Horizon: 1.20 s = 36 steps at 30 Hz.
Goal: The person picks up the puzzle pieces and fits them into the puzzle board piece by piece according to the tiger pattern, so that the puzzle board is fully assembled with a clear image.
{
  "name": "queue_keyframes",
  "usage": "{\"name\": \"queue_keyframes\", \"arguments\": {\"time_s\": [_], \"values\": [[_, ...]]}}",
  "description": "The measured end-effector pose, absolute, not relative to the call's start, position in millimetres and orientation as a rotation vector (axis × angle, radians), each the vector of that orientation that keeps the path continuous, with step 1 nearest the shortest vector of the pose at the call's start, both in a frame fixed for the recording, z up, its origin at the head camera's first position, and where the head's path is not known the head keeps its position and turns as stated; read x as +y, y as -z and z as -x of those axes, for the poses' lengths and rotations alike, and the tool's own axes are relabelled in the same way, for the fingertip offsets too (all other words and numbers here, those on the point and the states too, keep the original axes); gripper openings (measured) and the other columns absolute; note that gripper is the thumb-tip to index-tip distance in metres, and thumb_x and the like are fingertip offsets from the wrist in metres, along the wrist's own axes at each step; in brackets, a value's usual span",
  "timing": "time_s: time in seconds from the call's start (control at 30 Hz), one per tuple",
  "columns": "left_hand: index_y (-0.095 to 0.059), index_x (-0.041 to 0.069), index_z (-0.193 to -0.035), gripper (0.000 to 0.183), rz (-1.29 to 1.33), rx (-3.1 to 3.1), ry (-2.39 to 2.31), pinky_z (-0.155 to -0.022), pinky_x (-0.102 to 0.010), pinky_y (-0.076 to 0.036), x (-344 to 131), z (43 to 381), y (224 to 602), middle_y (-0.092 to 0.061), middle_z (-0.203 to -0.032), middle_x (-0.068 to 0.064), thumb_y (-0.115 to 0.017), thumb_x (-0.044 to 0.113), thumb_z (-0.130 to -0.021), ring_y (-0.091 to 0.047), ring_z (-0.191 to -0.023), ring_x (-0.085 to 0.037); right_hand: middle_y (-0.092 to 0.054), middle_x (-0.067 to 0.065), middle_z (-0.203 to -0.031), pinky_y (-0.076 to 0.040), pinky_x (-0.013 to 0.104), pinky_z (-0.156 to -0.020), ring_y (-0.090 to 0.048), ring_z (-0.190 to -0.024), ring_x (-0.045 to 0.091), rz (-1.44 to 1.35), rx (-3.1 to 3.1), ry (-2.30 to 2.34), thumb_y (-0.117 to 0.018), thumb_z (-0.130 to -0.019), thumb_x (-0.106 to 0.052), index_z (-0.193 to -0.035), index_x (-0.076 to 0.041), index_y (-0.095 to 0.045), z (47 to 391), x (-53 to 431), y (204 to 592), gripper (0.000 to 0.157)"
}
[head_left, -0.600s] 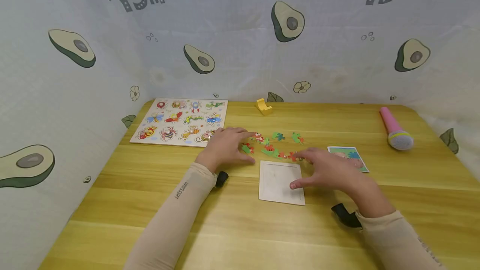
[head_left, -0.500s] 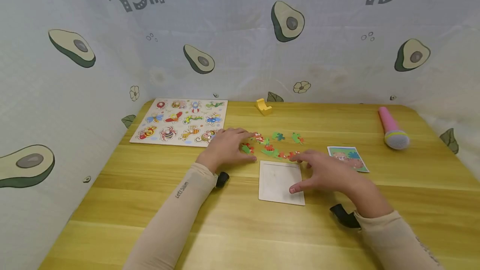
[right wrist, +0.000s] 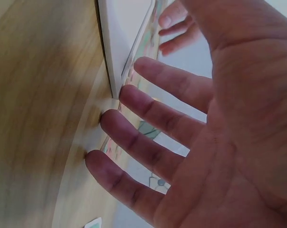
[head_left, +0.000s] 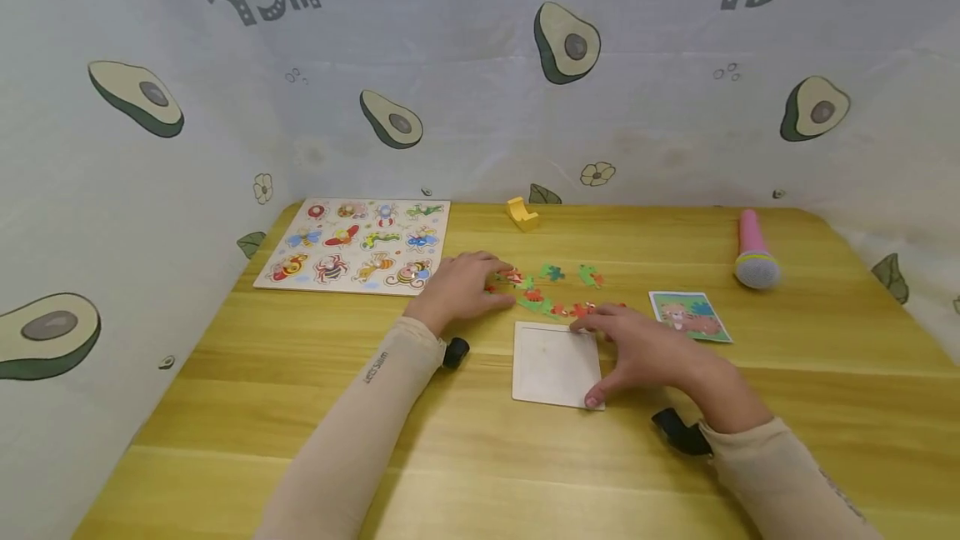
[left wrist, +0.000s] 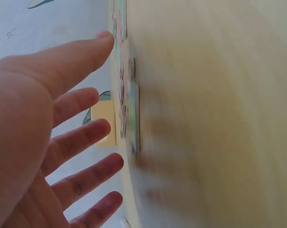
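Flat white square board (head_left: 551,365) lies on the yellow wood-grain bench (head_left: 472,465), just left of the right hand (head_left: 648,348), the nearer one. No long axis; its right side sits between right thumb at the near corner and index at the far one. Right fingers spread, not curled round it; firm contact: can't tell. Red-and-green jigsaw pieces (head_left: 533,296) just beyond the board; left hand (head_left: 457,288) at their left end, fingers extended, gripping nothing.
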<state>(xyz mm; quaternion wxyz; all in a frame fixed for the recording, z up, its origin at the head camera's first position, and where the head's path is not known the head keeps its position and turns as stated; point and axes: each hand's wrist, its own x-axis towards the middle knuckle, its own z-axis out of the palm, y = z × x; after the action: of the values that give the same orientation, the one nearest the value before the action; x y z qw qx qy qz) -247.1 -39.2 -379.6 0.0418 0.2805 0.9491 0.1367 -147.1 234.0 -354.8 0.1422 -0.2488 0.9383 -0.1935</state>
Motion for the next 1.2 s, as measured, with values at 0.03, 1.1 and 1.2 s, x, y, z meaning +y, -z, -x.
{"name": "queue_keyframes", "arguments": {"time_s": [0.03, 1.1, 1.2], "values": [[-0.06, 0.027, -0.142, 0.057, -0.863, 2.897, -0.431, -0.109, -0.05, -0.034, -38, 248, 379, -0.053, -0.146, 0.0, -0.067, 0.054, -0.093, -0.046, -0.135, -0.025, -0.053, 0.014, -0.129, -0.049, 0.053, -0.09, -0.056, -0.107, 0.031, 0.737, 2.709, 0.551, -0.088, -0.057, -0.067, -0.133, -0.011, -0.062, 148, 234, 356, 0.097], [-0.072, 0.03, -0.127, 0.038, -1.121, 2.639, -0.35, -0.107, -0.048, -0.028, 8, 259, 369, -0.055, -0.142, 0.004, -0.075, 0.043, -0.091, -0.043, -0.135, -0.022, -0.048, 0.014, -0.128, -0.043, 0.06, -0.096, -0.047, -0.117, 0.038, 0.756, 2.679, 0.561, -0.09, -0.059, -0.064, -0.134, -0.009, -0.055, 149, 237, 361, 0.099], [-0.073, 0.03, -0.126, 0.036, -1.118, 2.642, -0.314, -0.107, -0.048, -0.027, 8, 258, 368, -0.054, -0.143, 0.004, -0.074, 0.043, -0.092, -0.042, -0.135, -0.022, -0.048, 0.014, -0.128, -0.043, 0.06, -0.097, -0.047, -0.117, 0.038, 0.762, 2.675, 0.562, -0.09, -0.059, -0.063, -0.134, -0.009, -0.055, 149, 236, 362, 0.099]]}}
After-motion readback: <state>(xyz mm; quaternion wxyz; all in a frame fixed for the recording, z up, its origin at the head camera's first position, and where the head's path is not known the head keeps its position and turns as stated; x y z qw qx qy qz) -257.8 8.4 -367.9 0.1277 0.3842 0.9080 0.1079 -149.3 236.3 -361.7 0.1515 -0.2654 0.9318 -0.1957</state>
